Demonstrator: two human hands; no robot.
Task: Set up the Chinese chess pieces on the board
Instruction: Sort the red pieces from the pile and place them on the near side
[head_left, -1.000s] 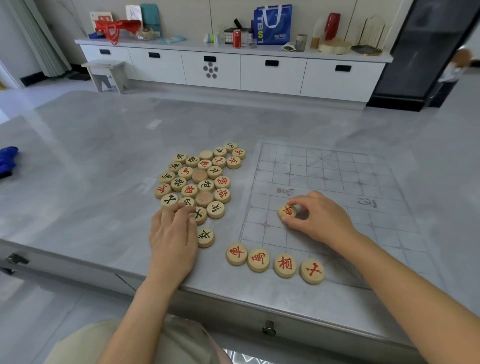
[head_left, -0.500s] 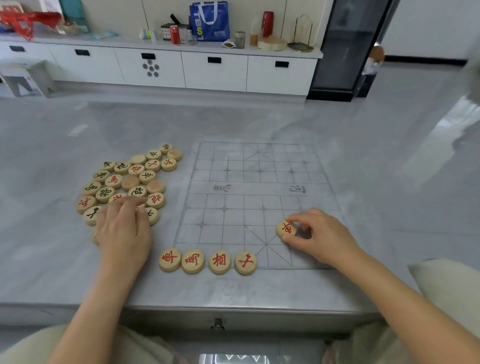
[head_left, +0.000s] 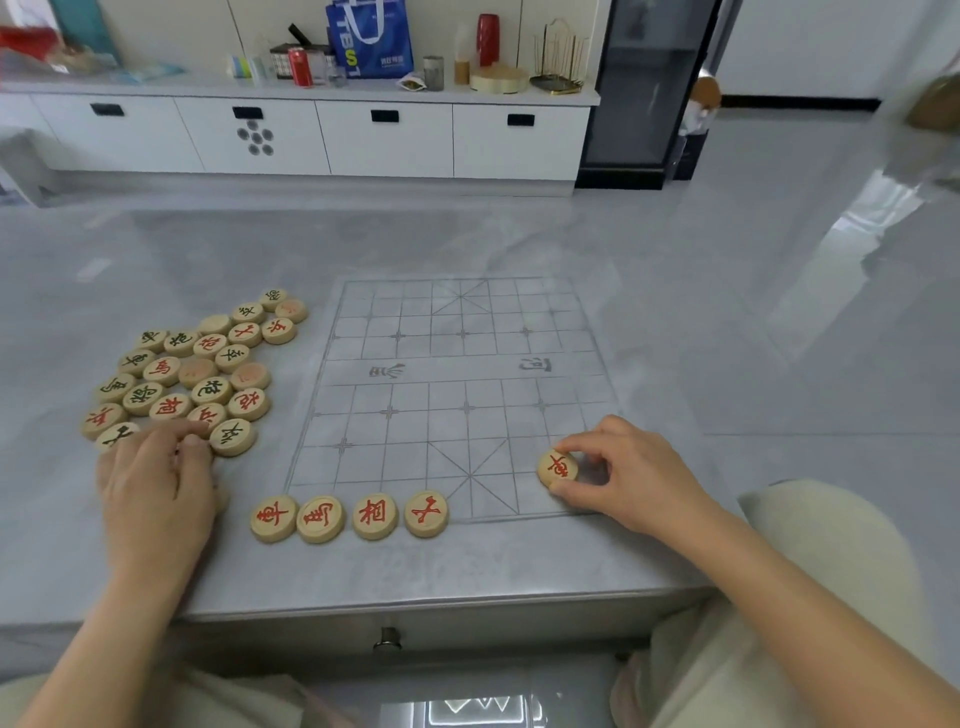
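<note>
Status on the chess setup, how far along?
Early. Done: four red pieces line the board's near edge from the left corner. In hand: the right hand pinches a fifth red piece near the near right corner; the left hand rests on the loose pile, grip unclear. Left: that whole pile, red and black; the board's far half holds nothing.

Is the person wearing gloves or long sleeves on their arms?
No gloves. The left hand and right hand are bare, with no rings, watch or bracelet showing. The left forearm and right forearm are bare too, with no sleeve in view. Pale beige cloth covers the lap.
</note>
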